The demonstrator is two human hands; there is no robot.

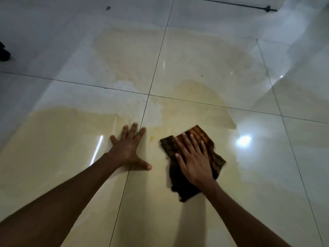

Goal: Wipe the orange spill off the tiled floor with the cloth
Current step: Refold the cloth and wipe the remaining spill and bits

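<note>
A thin orange-tinted spill point(199, 104) spreads over several glossy white floor tiles, with a small brighter orange drop point(151, 138) between my hands. My right hand point(193, 158) lies flat with straight fingers on a dark brown and orange cloth point(211, 152), pressing it to the floor. The cloth is crumpled and partly hidden under the palm. My left hand point(129, 147) rests flat on the wet tile with fingers spread, just left of a grout line, and holds nothing.
Dark grout lines point(146, 106) cross the floor. A dark object point(4, 52) sits at the left edge. A dark strip with a fitting point(268, 8) runs along the far top right. Bright light reflections point(243, 140) glare on the tile right of the cloth.
</note>
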